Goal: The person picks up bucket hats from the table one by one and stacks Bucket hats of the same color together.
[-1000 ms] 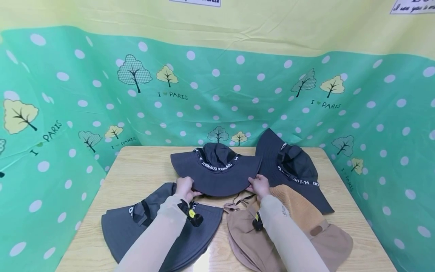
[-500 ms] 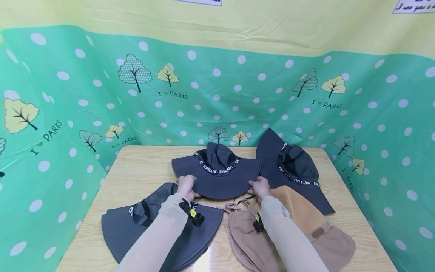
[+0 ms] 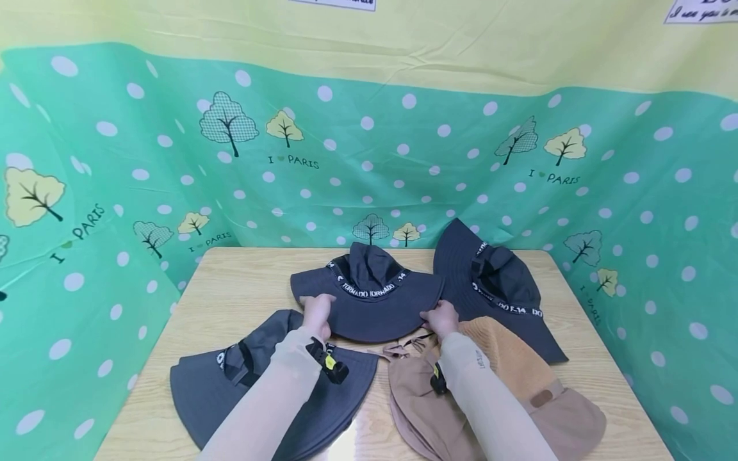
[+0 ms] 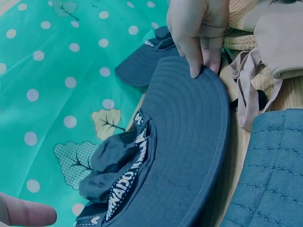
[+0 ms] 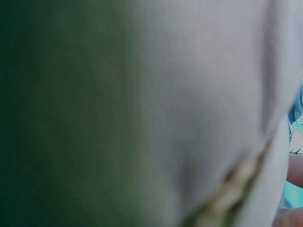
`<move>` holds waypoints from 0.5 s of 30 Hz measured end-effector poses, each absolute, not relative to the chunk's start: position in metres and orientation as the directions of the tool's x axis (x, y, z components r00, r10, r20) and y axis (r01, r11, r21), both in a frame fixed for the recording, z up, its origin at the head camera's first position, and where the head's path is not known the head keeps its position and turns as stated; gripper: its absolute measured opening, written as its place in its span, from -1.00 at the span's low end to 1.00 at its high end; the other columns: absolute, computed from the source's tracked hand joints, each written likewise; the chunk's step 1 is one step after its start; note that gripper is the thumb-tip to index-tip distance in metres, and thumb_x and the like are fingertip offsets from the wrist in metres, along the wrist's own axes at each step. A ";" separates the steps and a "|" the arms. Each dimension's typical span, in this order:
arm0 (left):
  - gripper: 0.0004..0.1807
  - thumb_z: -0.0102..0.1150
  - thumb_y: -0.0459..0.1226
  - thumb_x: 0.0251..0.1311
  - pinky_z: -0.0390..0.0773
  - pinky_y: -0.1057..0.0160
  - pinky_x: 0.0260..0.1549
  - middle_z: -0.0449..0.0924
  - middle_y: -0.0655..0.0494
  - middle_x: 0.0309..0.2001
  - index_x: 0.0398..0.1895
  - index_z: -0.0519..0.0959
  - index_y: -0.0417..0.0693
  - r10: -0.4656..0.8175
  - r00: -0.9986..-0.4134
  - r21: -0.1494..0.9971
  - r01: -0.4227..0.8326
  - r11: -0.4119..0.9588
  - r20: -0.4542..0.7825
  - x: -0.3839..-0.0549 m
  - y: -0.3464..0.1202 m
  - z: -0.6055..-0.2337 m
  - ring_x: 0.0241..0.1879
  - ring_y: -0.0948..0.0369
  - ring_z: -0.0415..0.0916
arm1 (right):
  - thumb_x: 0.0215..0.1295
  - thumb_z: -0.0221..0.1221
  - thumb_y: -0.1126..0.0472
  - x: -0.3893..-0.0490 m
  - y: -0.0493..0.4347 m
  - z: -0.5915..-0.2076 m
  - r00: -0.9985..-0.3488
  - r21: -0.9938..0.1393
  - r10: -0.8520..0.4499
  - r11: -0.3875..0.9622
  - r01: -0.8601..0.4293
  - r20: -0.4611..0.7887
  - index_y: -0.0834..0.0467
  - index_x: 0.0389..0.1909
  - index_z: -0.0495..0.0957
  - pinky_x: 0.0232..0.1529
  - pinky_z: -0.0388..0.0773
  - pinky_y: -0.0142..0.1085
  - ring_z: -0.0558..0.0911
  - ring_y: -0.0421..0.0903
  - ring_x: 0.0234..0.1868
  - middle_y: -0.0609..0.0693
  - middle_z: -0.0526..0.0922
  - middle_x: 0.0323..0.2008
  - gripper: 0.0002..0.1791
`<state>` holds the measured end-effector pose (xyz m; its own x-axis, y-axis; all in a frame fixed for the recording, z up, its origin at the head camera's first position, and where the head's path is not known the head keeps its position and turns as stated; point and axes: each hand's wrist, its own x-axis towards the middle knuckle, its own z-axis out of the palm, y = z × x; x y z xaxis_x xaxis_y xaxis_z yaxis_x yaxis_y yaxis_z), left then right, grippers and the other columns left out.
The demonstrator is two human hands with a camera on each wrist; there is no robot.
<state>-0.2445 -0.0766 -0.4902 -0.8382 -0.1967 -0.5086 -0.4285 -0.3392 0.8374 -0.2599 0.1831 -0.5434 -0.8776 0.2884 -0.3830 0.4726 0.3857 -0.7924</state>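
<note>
A dark navy bucket hat (image 3: pixel 375 317) with white lettering on its band lies at the table's middle back, wide brim toward me. My right hand (image 3: pixel 441 318) pinches the brim's right edge; in the left wrist view its thumb lies on top of the brim. At the brim's left edge is my left hand (image 3: pixel 317 314). One of its fingers (image 4: pixel 28 212) shows straight and apart from the cloth in the left wrist view; its other fingers are hidden. The right wrist view is mostly blocked by blurred pale cloth.
A dark grey-blue hat (image 3: pixel 346 384) lies front left, under my left forearm. Brown and tan hats (image 3: pixel 426 397) lie front right, under my right forearm. Another navy hat (image 3: pixel 507 282) lies back right. A dotted green cloth (image 3: pixel 346 160) hangs behind the wooden table (image 3: pixel 230 275).
The navy hat's brim front has come slightly lower and nearer to me. My left hand has shifted a little up along the brim's left edge, its thumb less visible. My right hand keeps its pinch.
</note>
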 end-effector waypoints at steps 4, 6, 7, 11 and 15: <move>0.11 -0.04 -0.35 0.28 -0.36 -0.04 0.55 -0.83 -0.18 0.51 0.47 -0.74 -0.07 -0.203 -0.836 0.850 -0.452 -0.271 -0.509 -0.243 -0.074 -0.488 0.55 -0.08 -0.61 | 0.25 0.25 0.30 -0.259 0.183 -0.537 -0.904 -0.752 0.299 0.505 0.423 -0.307 0.47 0.31 0.31 0.30 0.42 0.08 0.42 0.31 0.28 0.45 0.40 0.27 -0.35; 0.09 -0.03 -0.32 0.28 -0.35 -0.08 0.54 -0.85 -0.20 0.49 0.50 -0.69 -0.06 -0.206 -0.836 0.855 -0.463 -0.235 -0.509 -0.242 -0.072 -0.487 0.54 -0.12 -0.66 | 0.23 0.25 0.31 -0.259 0.185 -0.532 -0.913 -0.749 0.296 0.526 0.402 -0.282 0.49 0.30 0.31 0.34 0.37 0.10 0.35 0.35 0.32 0.48 0.36 0.28 -0.35; 0.08 -0.02 -0.31 0.28 -0.33 -0.10 0.54 -0.85 -0.22 0.49 0.51 -0.65 -0.05 -0.210 -0.837 0.859 -0.466 -0.213 -0.506 -0.241 -0.071 -0.486 0.53 -0.14 -0.67 | 0.23 0.24 0.31 -0.258 0.187 -0.530 -0.915 -0.752 0.297 0.526 0.396 -0.274 0.49 0.31 0.31 0.35 0.35 0.11 0.33 0.35 0.33 0.48 0.34 0.29 -0.35; 0.04 0.03 -0.29 0.26 -0.35 -0.19 0.52 -0.74 -0.29 0.52 0.57 -0.49 -0.10 -0.238 -0.854 0.886 -0.453 -0.096 -0.462 -0.239 -0.064 -0.482 0.50 -0.23 -0.72 | 0.28 0.16 0.29 -0.257 0.198 -0.514 -0.918 -0.785 0.272 0.480 0.390 -0.290 0.46 0.37 0.23 0.38 0.31 0.11 0.29 0.34 0.38 0.45 0.29 0.35 -0.32; -0.01 0.07 -0.28 0.24 -0.38 -0.24 0.50 -0.56 -0.31 0.55 0.58 -0.32 -0.15 -0.264 -0.874 0.908 -0.418 -0.017 -0.407 -0.238 -0.059 -0.478 0.51 -0.26 -0.67 | 0.37 0.09 0.26 -0.259 0.220 -0.496 -0.911 -0.835 0.225 0.370 0.408 -0.346 0.43 0.44 0.12 0.41 0.30 0.09 0.29 0.33 0.39 0.41 0.20 0.42 -0.31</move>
